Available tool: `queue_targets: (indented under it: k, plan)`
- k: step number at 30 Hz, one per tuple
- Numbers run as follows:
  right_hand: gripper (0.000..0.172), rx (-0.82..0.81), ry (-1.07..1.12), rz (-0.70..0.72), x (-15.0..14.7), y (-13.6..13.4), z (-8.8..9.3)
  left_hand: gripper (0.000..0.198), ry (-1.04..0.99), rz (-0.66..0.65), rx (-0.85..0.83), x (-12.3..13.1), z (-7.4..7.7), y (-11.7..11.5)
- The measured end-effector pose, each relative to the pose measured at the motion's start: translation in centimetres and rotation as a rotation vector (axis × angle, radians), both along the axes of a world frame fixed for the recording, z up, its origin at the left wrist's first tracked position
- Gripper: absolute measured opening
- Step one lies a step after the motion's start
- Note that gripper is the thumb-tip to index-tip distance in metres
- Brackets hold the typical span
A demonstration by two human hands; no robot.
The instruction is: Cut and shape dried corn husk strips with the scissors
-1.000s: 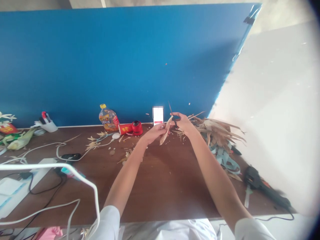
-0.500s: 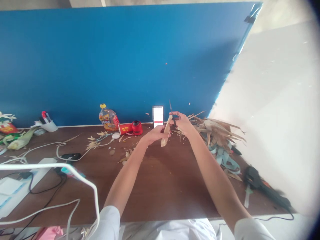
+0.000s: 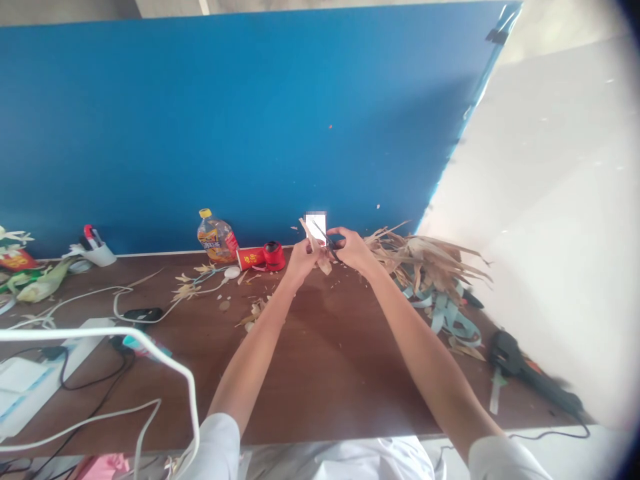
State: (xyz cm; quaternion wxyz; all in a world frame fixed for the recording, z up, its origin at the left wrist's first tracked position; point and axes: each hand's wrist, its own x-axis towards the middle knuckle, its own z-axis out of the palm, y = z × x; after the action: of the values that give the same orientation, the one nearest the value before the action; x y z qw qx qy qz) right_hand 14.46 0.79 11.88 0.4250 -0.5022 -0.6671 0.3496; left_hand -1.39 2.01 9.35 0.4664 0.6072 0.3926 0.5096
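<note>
My left hand (image 3: 301, 261) is closed on a pale strip of dried corn husk (image 3: 324, 264), whose ends stick out above and below the fingers. Close beside it, my right hand (image 3: 351, 249) grips a pair of dark scissors (image 3: 329, 243), the blades pointing up and left near the husk. Whether the blades touch the husk I cannot tell. A phone with a lit white screen (image 3: 316, 223) leans on the blue panel just behind both hands and is partly covered by them. To the right of my right hand lies a bundle of dried husks (image 3: 433, 257).
Husk scraps (image 3: 256, 312) lie left of my forearm. Farther left are a red paper cup (image 3: 250, 257), a plastic bottle (image 3: 217, 239), husk flowers (image 3: 187, 291), white cables and a power strip (image 3: 65, 367). Pale blue ribbon (image 3: 453, 323) and a black glue gun (image 3: 530, 377) lie at right.
The husk strip has turned, its upper end now leaning left across the phone. The scissors have swung from nearly upright to pointing up-left, and my right hand has moved slightly left.
</note>
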Motion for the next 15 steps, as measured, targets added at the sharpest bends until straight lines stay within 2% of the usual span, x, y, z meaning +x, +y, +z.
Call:
queue_targets:
  k: [3,8,15]
  plan:
    - [0.06,0.006,-0.015,-0.059,0.4,0.3,-0.3,0.025,0.007,-0.115,-0.053,0.0,0.1,0.0]
    - [0.055,0.027,0.019,-0.158,1.2,0.6,0.0,0.02,0.073,-0.04,-0.081,-0.5,0.2,0.4]
    - [0.054,0.067,-0.115,-0.452,4.2,0.9,0.8,0.029,0.111,-0.141,-0.151,-1.7,1.0,-0.3]
